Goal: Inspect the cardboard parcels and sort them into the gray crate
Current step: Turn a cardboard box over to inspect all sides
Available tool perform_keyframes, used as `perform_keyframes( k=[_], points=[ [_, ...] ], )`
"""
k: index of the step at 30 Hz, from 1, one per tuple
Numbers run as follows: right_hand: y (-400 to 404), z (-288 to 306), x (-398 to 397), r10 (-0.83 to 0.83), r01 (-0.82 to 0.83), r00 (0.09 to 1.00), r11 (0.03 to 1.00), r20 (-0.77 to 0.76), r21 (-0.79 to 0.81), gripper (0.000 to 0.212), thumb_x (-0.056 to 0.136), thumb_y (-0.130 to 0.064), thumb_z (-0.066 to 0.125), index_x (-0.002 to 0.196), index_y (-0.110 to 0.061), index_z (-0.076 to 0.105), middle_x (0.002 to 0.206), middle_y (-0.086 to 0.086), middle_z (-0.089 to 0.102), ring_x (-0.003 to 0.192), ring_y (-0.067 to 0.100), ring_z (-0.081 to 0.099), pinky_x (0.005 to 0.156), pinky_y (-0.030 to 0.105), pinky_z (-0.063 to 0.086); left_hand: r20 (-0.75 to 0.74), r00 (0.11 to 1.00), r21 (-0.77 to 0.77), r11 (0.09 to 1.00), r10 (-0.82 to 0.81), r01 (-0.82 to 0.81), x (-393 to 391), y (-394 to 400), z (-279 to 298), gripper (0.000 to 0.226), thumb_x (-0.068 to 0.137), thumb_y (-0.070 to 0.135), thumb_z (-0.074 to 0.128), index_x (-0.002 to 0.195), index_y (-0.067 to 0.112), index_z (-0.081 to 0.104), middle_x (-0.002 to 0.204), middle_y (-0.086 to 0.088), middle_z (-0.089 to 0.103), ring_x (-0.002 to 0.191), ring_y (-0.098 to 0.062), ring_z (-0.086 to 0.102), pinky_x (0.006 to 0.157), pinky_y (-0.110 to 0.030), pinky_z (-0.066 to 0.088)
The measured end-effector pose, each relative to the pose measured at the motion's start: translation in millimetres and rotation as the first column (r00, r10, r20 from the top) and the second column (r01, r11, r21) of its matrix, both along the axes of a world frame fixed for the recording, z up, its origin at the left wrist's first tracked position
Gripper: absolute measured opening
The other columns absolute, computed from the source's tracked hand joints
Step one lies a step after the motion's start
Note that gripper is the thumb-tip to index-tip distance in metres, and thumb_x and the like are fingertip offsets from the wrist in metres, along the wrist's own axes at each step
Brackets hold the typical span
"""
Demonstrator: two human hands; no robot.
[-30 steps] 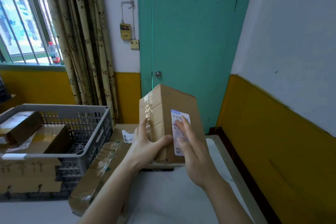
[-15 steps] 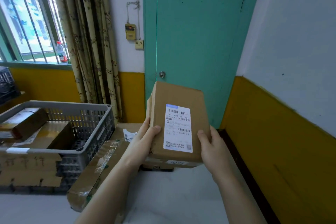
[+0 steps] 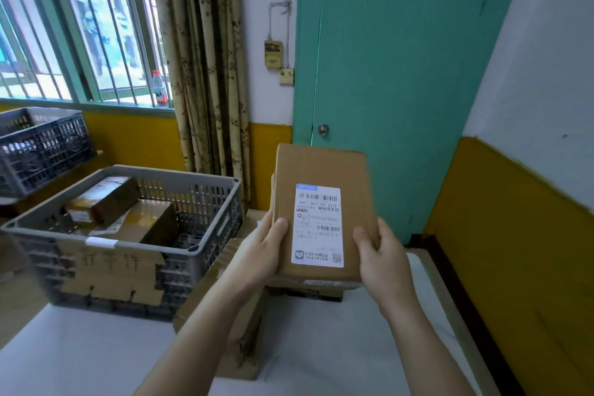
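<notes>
I hold a brown cardboard parcel (image 3: 321, 170) up in front of me, its white shipping label (image 3: 318, 225) facing the camera. My left hand (image 3: 260, 254) grips its lower left edge, thumb on the front. My right hand (image 3: 382, 264) grips the lower right edge the same way. The gray crate (image 3: 205, 244) stands to the left with two cardboard parcels (image 3: 106, 199) inside and a piece of cardboard with writing (image 3: 109, 270) fixed to its front. Another long parcel (image 3: 238, 315) lies on the white table under my left forearm.
A flat parcel (image 3: 308, 289) lies on the table (image 3: 321, 347) beneath the held one. A second dark crate (image 3: 38, 148) stands at far left under the window. A green door (image 3: 385, 74) and yellow-white wall close the right side. A bottle (image 3: 159, 88) stands on the sill.
The parcel turned so its labelled face points at me. My right hand left the label and took the lower right edge. The view shifted left.
</notes>
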State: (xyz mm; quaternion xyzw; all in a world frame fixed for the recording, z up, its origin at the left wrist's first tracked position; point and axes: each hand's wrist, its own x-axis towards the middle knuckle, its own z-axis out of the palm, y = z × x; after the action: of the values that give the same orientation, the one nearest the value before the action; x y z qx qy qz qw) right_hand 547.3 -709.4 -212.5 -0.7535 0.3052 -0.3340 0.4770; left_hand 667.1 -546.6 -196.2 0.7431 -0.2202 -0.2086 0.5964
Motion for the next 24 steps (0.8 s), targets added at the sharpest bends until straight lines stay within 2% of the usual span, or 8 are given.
perform_keyframes(
  k=[3,7,10,12,14,17,21,24],
  points=[
    [17,2,10,-0.014,0.014,1.000,1.000,-0.003,-0.026,0.033,0.103,-0.033,0.054,0.135,-0.027,0.058,0.119,-0.016,0.069,0.113,0.012,0.065,0.099,0.038,0.052,0.038,0.999,0.022,1.000,-0.004,0.003,13,16,1,0.039,0.110,0.046,0.038,0.146,0.044,0.052,0.129,0.016,0.069,0.116,-0.006,0.065,0.106,-0.039,0.050],
    [31,1,23,-0.047,0.046,0.999,0.998,-0.022,-0.038,0.038,0.103,-0.034,0.055,0.140,-0.023,0.056,0.126,-0.010,0.069,0.118,0.016,0.064,0.100,0.040,0.052,0.080,0.997,0.069,0.998,-0.018,0.012,31,28,-1,0.039,0.109,0.047,0.039,0.144,0.040,0.053,0.123,0.014,0.071,0.113,-0.009,0.068,0.103,-0.045,0.054],
    [35,-3,27,-0.082,0.081,0.995,0.996,-0.048,-0.030,0.050,0.103,-0.037,0.054,0.148,-0.017,0.049,0.138,-0.003,0.064,0.127,0.020,0.059,0.107,0.044,0.049,0.100,0.994,0.089,0.996,-0.037,0.028,39,28,-4,0.031,0.109,0.046,0.039,0.134,0.043,0.058,0.124,0.011,0.071,0.118,-0.014,0.065,0.104,-0.047,0.053],
    [36,-4,26,-0.115,0.113,0.991,0.993,-0.066,-0.039,0.053,0.104,-0.038,0.054,0.151,-0.016,0.046,0.142,0.000,0.061,0.130,0.022,0.057,0.109,0.045,0.047,0.116,0.991,0.113,0.992,-0.061,0.048,44,23,-7,0.024,0.109,0.045,0.040,0.123,0.046,0.059,0.127,0.006,0.070,0.130,-0.022,0.059,0.106,-0.050,0.051],
    [32,-7,23,-0.140,0.138,0.988,0.990,-0.072,-0.030,0.052,0.104,-0.038,0.052,0.151,-0.016,0.045,0.144,0.002,0.059,0.131,0.023,0.056,0.110,0.047,0.046,0.164,0.983,0.151,0.987,-0.076,0.051,47,15,-9,0.027,0.109,0.045,0.040,0.124,0.040,0.062,0.128,0.002,0.070,0.134,-0.026,0.056,0.105,-0.050,0.051],
    [17,-13,7,-0.187,0.188,0.979,0.982,-0.085,0.010,0.049,0.106,-0.036,0.050,0.150,-0.017,0.046,0.144,0.002,0.060,0.131,0.024,0.056,0.109,0.050,0.047,0.227,0.963,0.228,0.970,-0.143,0.090,40,-11,-11,0.037,0.109,0.047,0.038,0.130,0.030,0.063,0.124,0.002,0.071,0.118,-0.021,0.064,0.100,-0.045,0.054],
    [-15,-16,-13,-0.262,0.265,0.961,0.964,-0.085,0.025,0.036,0.106,-0.032,0.050,0.139,-0.023,0.056,0.128,-0.003,0.066,0.119,0.023,0.062,0.101,0.051,0.053,0.248,0.928,0.285,0.937,-0.277,0.204,31,-52,-14,0.046,0.110,0.045,0.034,0.147,0.028,0.053,0.134,-0.001,0.068,0.122,-0.026,0.062,0.104,-0.046,0.051],
    [-51,-23,-28,-0.305,0.310,0.948,0.950,-0.093,0.034,0.034,0.105,-0.034,0.050,0.139,-0.027,0.055,0.117,-0.011,0.063,0.112,0.019,0.063,0.093,0.042,0.054,0.181,0.928,0.261,0.926,-0.325,0.273,21,-92,-19,0.045,0.108,0.042,0.036,0.148,0.030,0.052,0.135,0.001,0.067,0.121,-0.023,0.063,0.104,-0.046,0.052]
  ],
)
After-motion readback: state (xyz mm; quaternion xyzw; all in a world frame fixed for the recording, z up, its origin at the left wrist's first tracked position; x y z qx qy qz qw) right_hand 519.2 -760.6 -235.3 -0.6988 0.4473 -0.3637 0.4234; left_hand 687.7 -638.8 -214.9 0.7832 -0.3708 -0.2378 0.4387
